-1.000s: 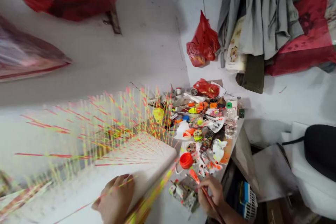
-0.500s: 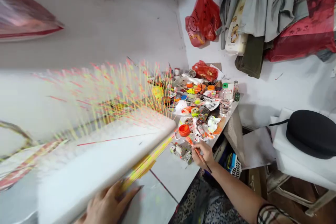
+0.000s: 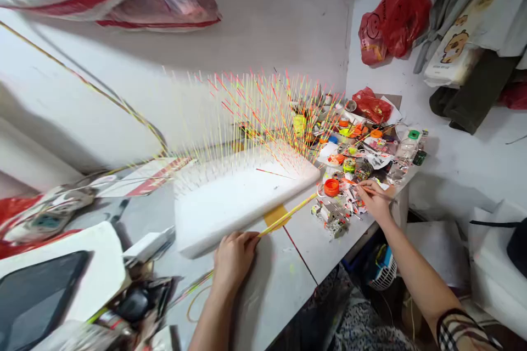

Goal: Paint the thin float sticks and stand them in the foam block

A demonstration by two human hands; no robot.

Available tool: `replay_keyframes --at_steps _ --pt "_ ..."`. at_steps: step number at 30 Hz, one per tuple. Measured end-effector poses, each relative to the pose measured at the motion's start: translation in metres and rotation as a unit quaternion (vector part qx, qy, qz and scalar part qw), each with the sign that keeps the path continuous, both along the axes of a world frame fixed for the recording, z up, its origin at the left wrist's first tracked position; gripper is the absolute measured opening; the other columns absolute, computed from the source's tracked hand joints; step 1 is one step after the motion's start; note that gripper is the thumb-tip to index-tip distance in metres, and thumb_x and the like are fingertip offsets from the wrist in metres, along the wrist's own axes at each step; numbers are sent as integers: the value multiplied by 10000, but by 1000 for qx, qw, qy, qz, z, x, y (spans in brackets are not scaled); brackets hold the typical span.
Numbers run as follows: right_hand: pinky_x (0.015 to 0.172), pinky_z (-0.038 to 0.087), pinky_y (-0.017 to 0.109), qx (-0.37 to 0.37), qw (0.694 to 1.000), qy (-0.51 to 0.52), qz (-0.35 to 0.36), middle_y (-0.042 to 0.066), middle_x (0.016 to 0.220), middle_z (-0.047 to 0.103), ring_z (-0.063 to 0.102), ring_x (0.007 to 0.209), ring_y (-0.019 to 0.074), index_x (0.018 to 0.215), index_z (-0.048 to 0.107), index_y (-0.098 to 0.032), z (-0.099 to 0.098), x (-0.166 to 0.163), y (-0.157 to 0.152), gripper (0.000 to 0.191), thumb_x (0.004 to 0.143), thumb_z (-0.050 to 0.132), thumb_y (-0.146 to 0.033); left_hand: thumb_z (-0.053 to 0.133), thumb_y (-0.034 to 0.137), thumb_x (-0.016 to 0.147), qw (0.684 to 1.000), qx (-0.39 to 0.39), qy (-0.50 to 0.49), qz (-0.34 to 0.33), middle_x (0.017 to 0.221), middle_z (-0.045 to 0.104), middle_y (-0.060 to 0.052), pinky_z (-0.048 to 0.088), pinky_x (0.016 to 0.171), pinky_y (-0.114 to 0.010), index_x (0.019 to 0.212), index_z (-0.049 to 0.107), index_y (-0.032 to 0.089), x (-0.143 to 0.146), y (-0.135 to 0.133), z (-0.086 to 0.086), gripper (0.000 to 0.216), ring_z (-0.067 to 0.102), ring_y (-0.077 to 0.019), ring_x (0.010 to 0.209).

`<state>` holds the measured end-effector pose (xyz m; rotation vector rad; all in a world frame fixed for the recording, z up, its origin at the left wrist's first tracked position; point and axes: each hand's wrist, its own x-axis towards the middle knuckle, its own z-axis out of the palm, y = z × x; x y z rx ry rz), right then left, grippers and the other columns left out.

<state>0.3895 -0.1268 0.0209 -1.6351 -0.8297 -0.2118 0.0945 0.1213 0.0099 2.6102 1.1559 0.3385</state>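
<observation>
My left hand (image 3: 235,255) is closed around the near end of a few thin yellow sticks (image 3: 294,210), pinched together. They slant up and right along the front edge of a white foam block (image 3: 222,203). Many slender yellow and red-striped sticks (image 3: 267,104) stand in the foam, and one red stick (image 3: 274,173) lies almost flat over it. In my right hand (image 3: 375,202) is a paintbrush (image 3: 349,181), its orange-coated tip pointing left beside an open jar of orange paint (image 3: 331,187).
Paint jars, stained papers and a clear bottle with a green cap (image 3: 411,140) crowd the table's right end. A paint-spotted block (image 3: 331,220) sits near the front edge. At left lie a dark tablet-like panel (image 3: 41,296) and clutter. Red bags (image 3: 405,11) hang on the wall.
The view has swung left, so everything appears further right. The paintbrush has turned from a steep slant to nearly level, its tip still near the orange jar. Both hands keep their hold.
</observation>
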Motion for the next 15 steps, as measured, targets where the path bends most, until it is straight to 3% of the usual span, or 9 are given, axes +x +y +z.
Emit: replay_keyframes --at_steps 6,15 --pt "680 538 314 -117 991 -53 33 81 862 750 706 760 241 826 729 -206 27 32 30 405 879 587 -581 421 349 918 998 34 11 50 1010 719 -103 483 803 -412 1010 774 245 -1 1 -1 379 616 -311 1024" --pt "819 531 310 -264 955 -123 50 79 926 757 717 864 237 850 742 -201 23 39 66 264 928 642 -433 430 362 934 997 55 -40 24 960 718 -81 461 754 -376 1007 768 243 6 0 -11 366 606 -278 978"
